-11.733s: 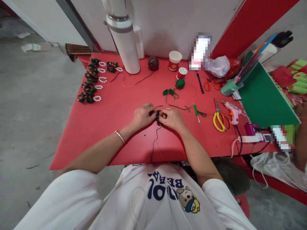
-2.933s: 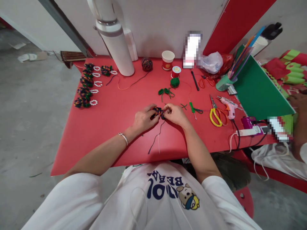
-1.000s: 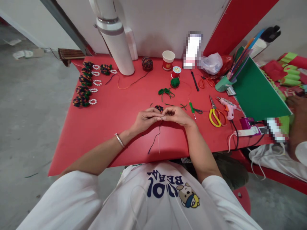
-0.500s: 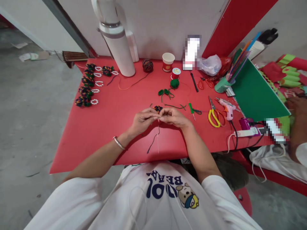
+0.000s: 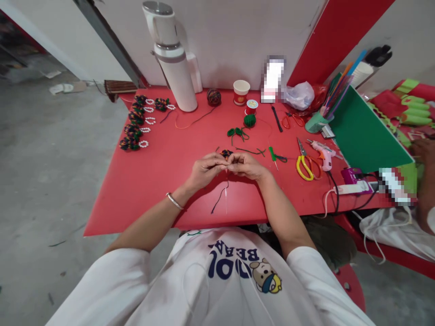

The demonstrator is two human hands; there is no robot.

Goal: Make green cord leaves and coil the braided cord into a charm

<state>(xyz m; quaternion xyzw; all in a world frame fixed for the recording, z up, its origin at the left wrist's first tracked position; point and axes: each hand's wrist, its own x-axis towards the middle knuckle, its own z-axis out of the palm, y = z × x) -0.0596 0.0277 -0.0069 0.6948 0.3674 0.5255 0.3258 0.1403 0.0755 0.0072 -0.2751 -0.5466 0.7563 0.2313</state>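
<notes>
My left hand [image 5: 206, 168] and my right hand [image 5: 247, 165] meet fingertip to fingertip above the middle of the red table [image 5: 142, 181]. Both are closed in a pinch on a small dark multicoloured yarn piece [image 5: 225, 154] that shows just above the fingers. A dark yarn strand [image 5: 220, 198] hangs from the pinch down toward the table's front edge. A silver bracelet [image 5: 174, 201] is on my left wrist.
Several finished yarn pieces with bead loops [image 5: 136, 123] lie at the far left. A white flask [image 5: 173, 63], yarn ball [image 5: 214, 96], paper cup [image 5: 241, 91] and green yarn [image 5: 249, 120] stand behind. Yellow scissors [image 5: 305, 165], glue gun [image 5: 322, 151] and green board [image 5: 365, 131] are right. Another person's hand [image 5: 421, 149] is at the far right.
My hands stay pinched together on the yarn piece, much as half a second ago. The view has tilted up and shifted, so the table sits further right in the picture.
</notes>
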